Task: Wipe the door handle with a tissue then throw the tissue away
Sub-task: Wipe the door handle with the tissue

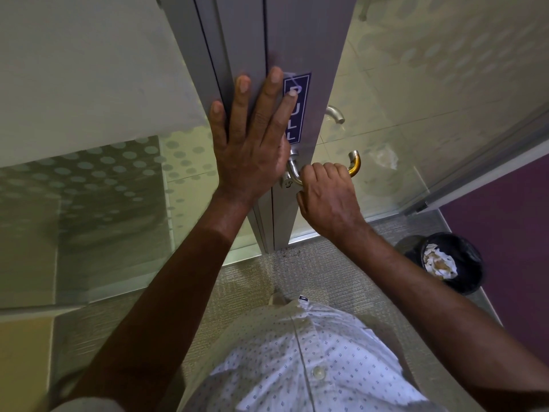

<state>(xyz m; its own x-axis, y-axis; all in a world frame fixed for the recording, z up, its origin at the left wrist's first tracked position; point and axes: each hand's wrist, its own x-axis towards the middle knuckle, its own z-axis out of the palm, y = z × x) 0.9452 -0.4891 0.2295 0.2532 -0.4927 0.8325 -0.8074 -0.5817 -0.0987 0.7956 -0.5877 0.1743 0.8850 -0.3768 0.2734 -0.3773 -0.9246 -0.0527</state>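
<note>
frosted glass panels with a pale dot pattern (89, 173) flank us on both sides, and grey-beige ribbed carpet (252, 281) runs up to the foot of the brushed grey metal door stile (297, 49) that we face. we keep our left hand (252, 144) spread flat, fingers splayed, palm pressed on the stile just above the lock, partly over the dark blue "pull" sticker (295, 108); we judge it sits there to brace the door so it will not swing while the other hand rubs.

our right hand (326, 200) is curled into a closed fist around the curved silver metal door handle (292, 171), knuckles up, gripping the horizontal run of the bar. the handle's far end (355, 165) bends back toward the glass and catches a yellow glint. a full wrap like this would let a cloth reach the whole round of the bar.

the tissue itself we cannot see: if it is anywhere it is bunched inside that fist against the bar, but no white edge shows, so we cannot tell. a second handle stub (335, 113) shows through the glass on the other side.

down to our right, against the purple wall (505, 233), stands a small round black bin with a black liner (463, 281), crumpled paper already inside. it is near the door, well placed for the throw once the wiping is done. our white patterned shirt (312, 361) fills the lower frame.
</note>
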